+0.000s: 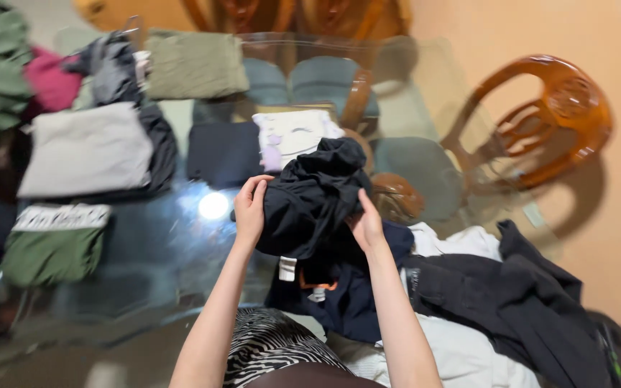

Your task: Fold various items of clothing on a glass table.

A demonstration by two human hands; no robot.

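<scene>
Both hands hold a bunched black garment (312, 197) up above the glass table (174, 251), the left hand (250, 210) closed on its left edge and the right hand (366, 226) gripping its right underside. Just below lies a loose heap of dark clothes (497, 287) at the near right. Folded garments (86, 149) sit in rows at the far left, and a wooden chair (540, 118) stands at the far right.

Folded clothes (84, 147) lie in rows on the left of the worktop (181, 251). A loose heap of garments (483, 302) lies at its right, near the person. Chairs (540, 122) stand behind and, seemingly, tucked under the far edge.
</scene>
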